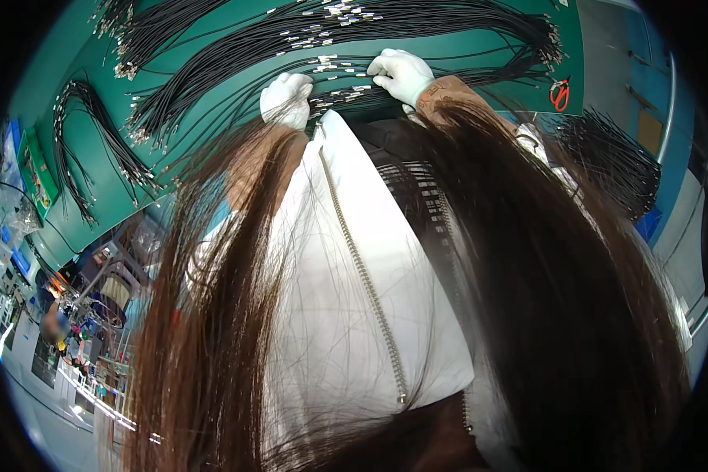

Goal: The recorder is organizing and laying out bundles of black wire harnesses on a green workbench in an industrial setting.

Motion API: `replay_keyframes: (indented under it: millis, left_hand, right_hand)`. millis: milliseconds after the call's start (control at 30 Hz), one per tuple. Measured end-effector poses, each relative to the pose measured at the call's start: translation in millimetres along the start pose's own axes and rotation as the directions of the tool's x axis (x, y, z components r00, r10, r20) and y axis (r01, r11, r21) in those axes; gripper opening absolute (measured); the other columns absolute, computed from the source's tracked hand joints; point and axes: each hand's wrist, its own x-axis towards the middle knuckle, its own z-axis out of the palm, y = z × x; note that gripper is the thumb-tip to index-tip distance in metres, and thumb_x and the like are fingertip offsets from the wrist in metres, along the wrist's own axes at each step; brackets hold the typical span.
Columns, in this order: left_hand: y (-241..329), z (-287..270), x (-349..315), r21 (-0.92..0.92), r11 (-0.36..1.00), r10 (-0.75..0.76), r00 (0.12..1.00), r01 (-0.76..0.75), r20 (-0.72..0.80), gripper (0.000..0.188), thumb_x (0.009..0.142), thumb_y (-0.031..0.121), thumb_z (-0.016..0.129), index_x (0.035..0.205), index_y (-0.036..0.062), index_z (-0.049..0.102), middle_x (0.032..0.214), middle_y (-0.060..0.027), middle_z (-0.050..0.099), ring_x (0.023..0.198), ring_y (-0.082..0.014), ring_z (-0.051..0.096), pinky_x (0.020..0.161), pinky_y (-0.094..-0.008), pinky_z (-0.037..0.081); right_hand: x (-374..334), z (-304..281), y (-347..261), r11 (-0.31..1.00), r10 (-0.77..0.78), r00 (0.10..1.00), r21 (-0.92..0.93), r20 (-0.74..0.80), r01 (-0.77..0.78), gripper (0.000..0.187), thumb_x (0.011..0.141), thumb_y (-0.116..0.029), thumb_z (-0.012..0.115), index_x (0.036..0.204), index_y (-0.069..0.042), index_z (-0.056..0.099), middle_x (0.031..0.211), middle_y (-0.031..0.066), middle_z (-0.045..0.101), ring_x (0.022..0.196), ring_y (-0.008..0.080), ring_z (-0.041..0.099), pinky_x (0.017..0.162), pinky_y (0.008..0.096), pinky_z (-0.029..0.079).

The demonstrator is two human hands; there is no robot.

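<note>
My left hand (287,100), in a white glove, is closed at the near edge of the green table, its curled fingers at the black cables (337,76). To its right, my right hand (402,75), also white-gloved, pinches a black cable between thumb and forefinger. Between the two hands, several thin black cables run side by side, with small white labels (346,96) on their middles. Exactly which cable lies in each hand is hard to see, since the gloves hide the fingertips.
A thick bundle of black cables (236,59) arches across the green table (204,149) beyond my hands. Orange-handled scissors (559,95) lie at the right. A smaller cable bundle (106,118) and a green tray (38,169) are at the left. More cables (613,161) hang at the right.
</note>
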Motion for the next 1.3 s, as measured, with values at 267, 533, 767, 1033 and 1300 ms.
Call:
replay_keyframes:
  millis: [267,533,767,1033,1300]
  left_hand:
    - [-49,-31,1,-0.266,0.919,-0.205,0.928,0.292,0.311,0.028,0.088,0.034,0.071,0.099,0.0075,0.071,0.088,-0.0110,0.073,0.083,-0.0237,0.069,0.079,-0.0346,0.053]
    - [-69,-77,-6,0.076,0.928,-0.359,0.816,0.366,0.452,0.030,0.088,0.035,0.070,0.094,0.0058,0.072,0.085,-0.0136,0.072,0.083,-0.0260,0.069,0.077,-0.0374,0.051]
    - [-63,-52,5,0.078,0.939,-0.329,0.942,0.334,-0.066,0.010,0.085,0.022,0.070,0.088,0.0118,0.069,0.094,-0.0094,0.069,0.090,-0.0306,0.066,0.079,-0.0403,0.052]
    - [-39,-38,-3,0.284,0.958,0.131,0.918,-0.021,-0.374,0.012,0.068,0.012,0.073,0.077,0.0178,0.069,0.092,-0.0052,0.066,0.086,-0.0301,0.062,0.075,-0.0435,0.051]
    - [-7,-10,-1,0.148,0.982,0.114,0.993,-0.118,0.032,0.007,0.078,0.024,0.073,0.083,0.0206,0.075,0.089,-0.0029,0.068,0.089,-0.0283,0.062,0.077,-0.0431,0.049]
  right_hand:
    - [3,0,-2,0.996,0.089,0.995,-0.002,-0.047,-0.089,0.011,0.080,-0.012,0.072,0.090,-0.013,0.066,0.089,0.0021,0.062,0.094,0.0242,0.061,0.083,0.0375,0.049]
    - [-2,6,-1,0.995,0.067,0.993,-0.064,-0.096,-0.074,0.009,0.081,-0.012,0.070,0.089,-0.015,0.065,0.087,0.0011,0.061,0.092,0.0245,0.059,0.082,0.0376,0.048]
    - [0,8,2,0.995,0.081,0.992,-0.056,-0.093,-0.086,0.009,0.081,-0.010,0.070,0.088,-0.014,0.066,0.087,0.0015,0.060,0.092,0.0246,0.059,0.082,0.0372,0.048]
    - [-10,-6,0,0.995,-0.094,0.995,-0.028,-0.041,0.093,0.013,0.077,-0.020,0.074,0.087,-0.014,0.070,0.094,0.0020,0.059,0.097,0.0248,0.057,0.087,0.0408,0.046]
    - [-5,-1,-1,0.953,-0.254,0.964,-0.192,-0.074,0.236,0.008,0.076,-0.021,0.069,0.077,-0.014,0.063,0.085,0.0018,0.053,0.085,0.0224,0.055,0.075,0.0399,0.044]
